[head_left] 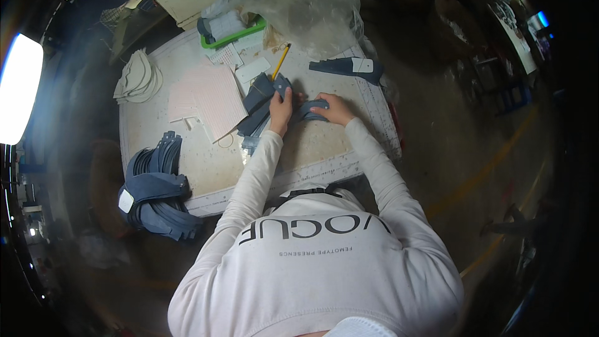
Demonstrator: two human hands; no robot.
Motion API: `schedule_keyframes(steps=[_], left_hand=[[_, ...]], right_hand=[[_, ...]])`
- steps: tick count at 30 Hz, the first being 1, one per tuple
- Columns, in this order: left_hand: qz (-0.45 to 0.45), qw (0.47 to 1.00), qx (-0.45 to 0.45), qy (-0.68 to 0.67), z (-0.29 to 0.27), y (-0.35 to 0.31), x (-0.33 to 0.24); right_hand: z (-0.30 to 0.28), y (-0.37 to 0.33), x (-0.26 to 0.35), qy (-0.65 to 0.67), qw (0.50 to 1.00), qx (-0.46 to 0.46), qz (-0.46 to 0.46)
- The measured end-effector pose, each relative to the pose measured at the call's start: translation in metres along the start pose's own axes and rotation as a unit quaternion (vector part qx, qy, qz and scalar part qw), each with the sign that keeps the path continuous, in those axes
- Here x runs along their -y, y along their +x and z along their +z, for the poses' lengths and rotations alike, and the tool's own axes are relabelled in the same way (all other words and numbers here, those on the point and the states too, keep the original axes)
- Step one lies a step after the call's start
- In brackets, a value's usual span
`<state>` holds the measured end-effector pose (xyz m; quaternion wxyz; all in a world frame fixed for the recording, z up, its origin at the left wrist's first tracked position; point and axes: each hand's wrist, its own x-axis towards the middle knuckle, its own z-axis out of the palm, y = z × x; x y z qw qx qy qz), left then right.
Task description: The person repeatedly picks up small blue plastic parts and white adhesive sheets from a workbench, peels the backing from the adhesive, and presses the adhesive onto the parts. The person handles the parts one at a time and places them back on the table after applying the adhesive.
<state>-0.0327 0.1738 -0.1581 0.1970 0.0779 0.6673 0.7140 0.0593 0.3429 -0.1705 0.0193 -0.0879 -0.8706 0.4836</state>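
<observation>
My left hand (280,112) is closed on a narrow stack of dark blue-grey cut pieces (282,83), apparently fabric, near the middle of the table. A little to the right, my right hand (336,110) grips a curved blue-grey piece (310,111), thumb and fingers on its right end. The curved piece's left end reaches close to my left hand; I cannot tell whether the two touch. Left of my left hand lie more flat blue-grey pieces (254,112). A yellow pencil (281,62) lies just beyond them, pointing away from me.
Pink-white lined sheets (209,101) lie to the left on the worktable (337,143). A large blue-grey bundle (153,190) hangs over the left edge; pale cut pieces (140,78) sit behind it. Farther back are a green tray (233,36), clear plastic (318,19) and a labelled blue-grey bundle (346,67).
</observation>
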Motion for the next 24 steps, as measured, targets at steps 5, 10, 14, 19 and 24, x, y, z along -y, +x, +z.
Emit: schedule_keyframes(steps=[5, 10, 14, 19, 24], left_hand=[[0.028, 0.98, -0.04, -0.191, -0.044, 0.004, -0.055], [0.043, 0.987, 0.075, -0.132, -0.065, -0.03, -0.135], [0.04, 0.965, 0.125, -0.227, -0.039, -0.055, -0.168], [0.075, 0.935, 0.143, -0.316, 0.005, -0.06, -0.161], [0.032, 0.958, 0.121, -0.258, -0.047, -0.029, -0.128]], right_hand=[[-0.039, -0.026, -0.017, -0.021, 0.991, -0.032, 0.125], [-0.075, -0.036, -0.005, -0.203, 0.97, -0.12, 0.068], [-0.063, -0.034, 0.071, 0.007, 0.987, -0.106, -0.119], [-0.011, -0.033, 0.146, 0.228, 0.959, 0.019, -0.167], [-0.062, -0.03, 0.102, 0.35, 0.913, 0.202, -0.051]])
